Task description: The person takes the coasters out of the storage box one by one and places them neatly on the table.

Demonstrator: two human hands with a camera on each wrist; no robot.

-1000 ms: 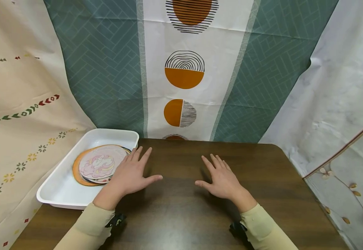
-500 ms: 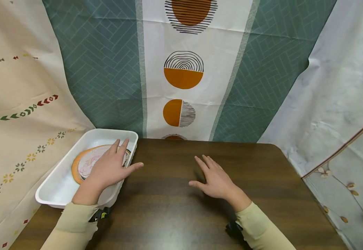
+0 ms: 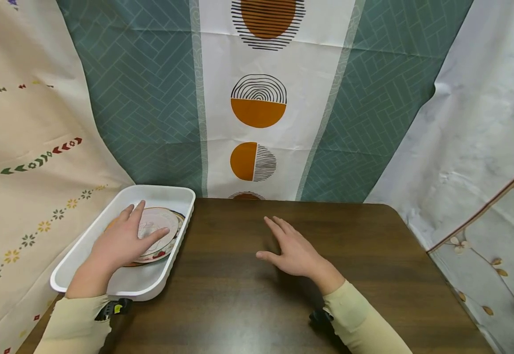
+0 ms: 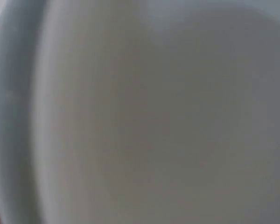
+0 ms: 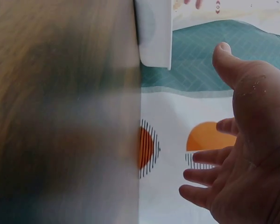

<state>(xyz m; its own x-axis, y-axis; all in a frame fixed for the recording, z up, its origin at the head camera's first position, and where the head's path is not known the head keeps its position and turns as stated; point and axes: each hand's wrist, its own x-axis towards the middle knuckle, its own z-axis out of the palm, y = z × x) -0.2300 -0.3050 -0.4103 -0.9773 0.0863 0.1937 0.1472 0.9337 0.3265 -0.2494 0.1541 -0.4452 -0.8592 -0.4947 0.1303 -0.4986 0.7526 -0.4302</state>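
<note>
In the head view a white plastic tray (image 3: 126, 292) sits at the left of the table, holding a stack of flat round pieces (image 3: 164, 223). The top one is pale pink with a faint printed picture; orange and patterned edges show beneath. My left hand (image 3: 117, 243) is over the tray with fingers spread, covering the stack's left part. Whether it touches anything cannot be made out. The left wrist view shows only the blurred white tray wall (image 4: 84, 116). My right hand (image 3: 294, 253) hovers over the middle of the table, fingers extended, holding nothing; the right wrist view shows its palm (image 5: 252, 154).
The dark brown wooden table (image 3: 221, 295) spreads to the right of the tray. A green and white patterned cloth (image 3: 159, 98) hangs behind it. A cream cloth (image 3: 26, 196) hangs at the left, and a whitish floral one (image 3: 460, 147) at the right.
My left hand has swept leftward from the tray's right side to over its left part, uncovering the stack's right side. The right hand has drifted slightly left.
</note>
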